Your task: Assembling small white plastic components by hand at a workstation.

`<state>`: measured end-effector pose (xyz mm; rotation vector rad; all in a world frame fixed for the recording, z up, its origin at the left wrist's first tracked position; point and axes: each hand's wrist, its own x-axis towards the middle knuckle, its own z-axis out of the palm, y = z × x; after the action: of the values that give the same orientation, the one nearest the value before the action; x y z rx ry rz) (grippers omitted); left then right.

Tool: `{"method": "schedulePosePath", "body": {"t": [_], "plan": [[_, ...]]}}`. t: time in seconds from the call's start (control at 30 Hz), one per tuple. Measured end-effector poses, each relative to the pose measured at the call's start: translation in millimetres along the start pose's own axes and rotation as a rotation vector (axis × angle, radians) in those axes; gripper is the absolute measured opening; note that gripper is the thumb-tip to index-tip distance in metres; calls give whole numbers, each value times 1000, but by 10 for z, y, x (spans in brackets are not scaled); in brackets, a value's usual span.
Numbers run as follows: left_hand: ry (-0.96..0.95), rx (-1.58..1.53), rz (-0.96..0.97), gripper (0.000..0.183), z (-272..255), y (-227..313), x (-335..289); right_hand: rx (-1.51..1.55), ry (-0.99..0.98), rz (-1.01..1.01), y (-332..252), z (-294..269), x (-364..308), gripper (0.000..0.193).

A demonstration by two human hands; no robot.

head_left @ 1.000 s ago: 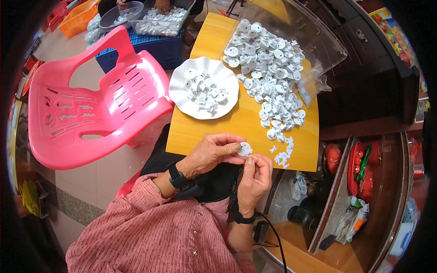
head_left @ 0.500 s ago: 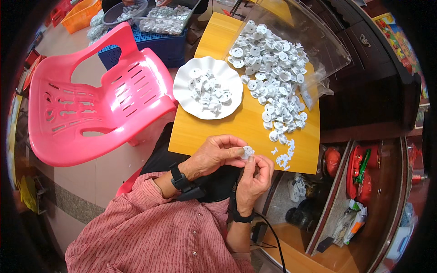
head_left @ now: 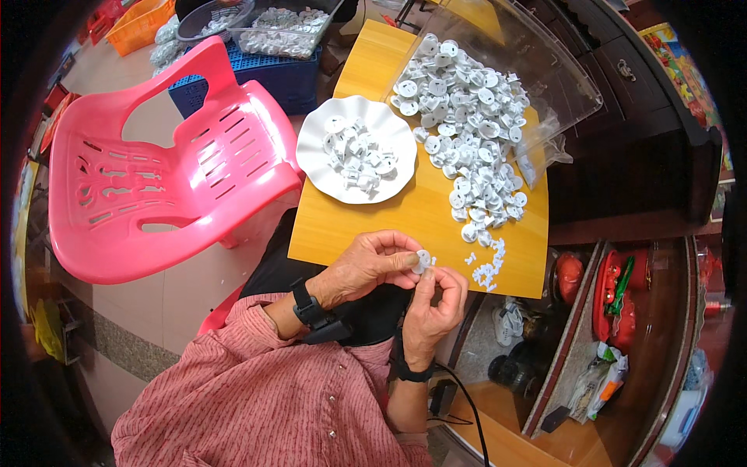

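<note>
Over the table's near edge, my left hand point(head_left: 373, 265) pinches a small round white plastic piece point(head_left: 422, 261) between thumb and fingers. My right hand point(head_left: 437, 300) is closed, its thumb and forefinger meeting the lower edge of the same piece. A tiny white bit sticks out beside the disc; I cannot tell whether it is part of it. Just right of my fingers lie several tiny white plastic parts point(head_left: 488, 272). Beyond them spreads a large heap of similar round white pieces point(head_left: 475, 117). A white wavy-rimmed plate point(head_left: 311, 173) at the left holds more such pieces.
The yellow table point(head_left: 373, 229) carries the plate and heap. A clear plastic bin point(head_left: 576, 78) lies tipped behind the heap. At the left stands a pink plastic chair point(head_left: 124, 249). Open shelves point(head_left: 576, 350) are at the right; a blue crate point(head_left: 288, 86) holds tubs at the back.
The round piece has turned slightly in my fingers, and the tiny bit beside it now shows more clearly. Both hands stay almost in place.
</note>
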<state>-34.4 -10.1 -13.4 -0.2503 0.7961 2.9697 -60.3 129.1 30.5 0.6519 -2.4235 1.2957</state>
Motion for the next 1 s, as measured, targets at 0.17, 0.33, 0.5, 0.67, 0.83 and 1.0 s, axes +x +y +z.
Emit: {"method": "schedulePosePath", "body": {"t": [0.17,0.33,0.5,0.67,0.83,1.0], "plan": [[0,-4,26,25,4,-18,10,-57,-55,-87,5,-31,-12,11],[-8,75,30,24,22,-5,10,-56,-73,-48,-11,-54,10,11],[-6,191,61,23,24,7,1,-83,-129,-81,-38,-75,68,10],[-2,263,76,21,57,42,-20,-72,-211,-44,-71,-134,96,9],[19,262,75,21,119,77,-28,-12,-130,14,-17,-90,41,9],[16,308,72,21,103,45,-25,-52,-120,20,-14,-34,8,8]]}}
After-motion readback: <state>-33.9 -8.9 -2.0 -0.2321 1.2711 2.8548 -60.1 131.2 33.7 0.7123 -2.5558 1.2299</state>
